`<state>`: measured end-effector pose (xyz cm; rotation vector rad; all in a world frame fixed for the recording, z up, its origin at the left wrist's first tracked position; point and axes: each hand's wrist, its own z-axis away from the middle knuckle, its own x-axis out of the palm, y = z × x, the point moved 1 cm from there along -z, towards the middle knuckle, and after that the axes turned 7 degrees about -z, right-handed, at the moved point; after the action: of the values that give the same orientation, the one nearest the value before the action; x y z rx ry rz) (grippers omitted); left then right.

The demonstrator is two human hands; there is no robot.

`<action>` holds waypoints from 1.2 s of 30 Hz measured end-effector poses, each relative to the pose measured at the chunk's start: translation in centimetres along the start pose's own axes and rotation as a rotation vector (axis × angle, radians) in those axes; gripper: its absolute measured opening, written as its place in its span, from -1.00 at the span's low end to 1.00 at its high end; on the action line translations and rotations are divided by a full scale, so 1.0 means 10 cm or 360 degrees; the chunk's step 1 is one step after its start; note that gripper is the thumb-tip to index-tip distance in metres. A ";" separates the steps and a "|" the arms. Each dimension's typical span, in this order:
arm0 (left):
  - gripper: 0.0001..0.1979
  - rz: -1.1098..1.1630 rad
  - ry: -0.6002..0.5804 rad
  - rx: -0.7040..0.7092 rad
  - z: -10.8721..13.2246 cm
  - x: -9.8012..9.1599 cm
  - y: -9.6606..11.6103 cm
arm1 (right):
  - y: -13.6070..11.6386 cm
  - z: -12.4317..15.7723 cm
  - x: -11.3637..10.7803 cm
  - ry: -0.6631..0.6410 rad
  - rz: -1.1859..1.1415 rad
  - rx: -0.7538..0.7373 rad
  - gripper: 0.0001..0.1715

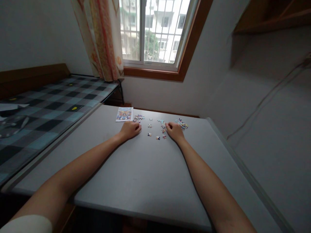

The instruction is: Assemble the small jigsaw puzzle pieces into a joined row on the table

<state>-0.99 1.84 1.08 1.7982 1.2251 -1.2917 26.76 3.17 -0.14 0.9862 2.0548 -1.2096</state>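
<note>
At near left: white sleeve (29, 224) around the left arm (85, 161). At near right: bare right arm (204, 171). Beneath both: grey-white bench (145, 181), reaching toward the window side of the room.

Left hand (130, 129): lowered to the bench, fingers curled together; contents hidden, cannot tell whether clamped on anything. Right hand (175, 130): lowered likewise, fingertips turned inward; too small in view to tell whether apart, together or clamped on a piece.

Between the hands, on the near side: three loose puzzle pieces (157, 138) in an uneven row. Farther in: one more loose piece (149, 125); beyond, another (151, 119). Just beside the right fingertips: puzzle cluster (162, 125). Just beyond the left hand: left pile (139, 117) of pieces. Beyond and to the right of the right hand: right pile (182, 124).

Beside the left pile: printed sheet (124, 114), flat, multicoloured. Left of the bench: bed (73, 87) with checked cover. At the far side: patterned curtain (107, 38), then barred window (157, 38).
</note>
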 end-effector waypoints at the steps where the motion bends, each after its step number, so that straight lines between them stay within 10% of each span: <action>1: -0.56 0.0006 -0.0012 -0.0026 0.00 0.01 -0.01 | 0.00 0.00 0.00 -0.0002 0.0012 0.0004 -0.59; 26: -0.57 -0.0035 0.0217 -0.0160 0.04 0.02 0.05 | -0.04 0.08 -0.05 -0.0074 0.0039 -0.0079 -0.59; 36: -0.53 -0.0013 0.0183 -0.0652 -0.45 0.04 -0.03 | -0.06 0.11 -0.07 -0.0064 0.0051 -0.0062 -0.58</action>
<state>0.51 5.99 2.28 1.5841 1.4400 -0.8697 26.79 1.78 0.21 0.9656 2.0160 -1.1598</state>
